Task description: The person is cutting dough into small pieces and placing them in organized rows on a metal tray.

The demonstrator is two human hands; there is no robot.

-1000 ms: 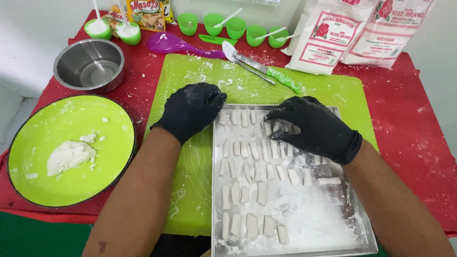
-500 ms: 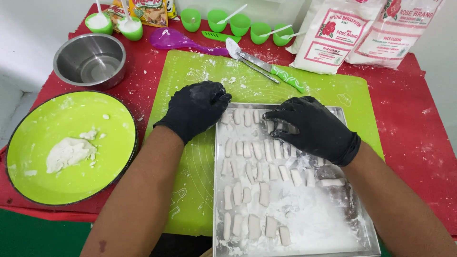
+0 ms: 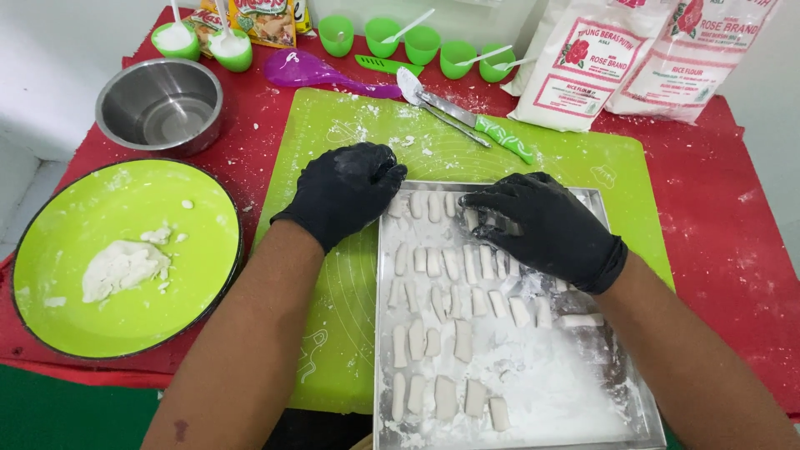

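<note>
Left hand [image 3: 346,190] in black glove, curled narrow, resting at 11 o'clock corner of metal tray [image 3: 382,333]. Right hand [image 3: 546,227] spread flat over dough pieces [image 3: 433,262] at 1 o'clock, maybe pinching one, hard to tell. Green silicone mat [image 3: 350,325] underneath tray.

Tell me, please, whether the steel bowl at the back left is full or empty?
Empty: the steel bowl stands upright on the red cloth, and its bare shiny bottom shows, with nothing inside.
</note>
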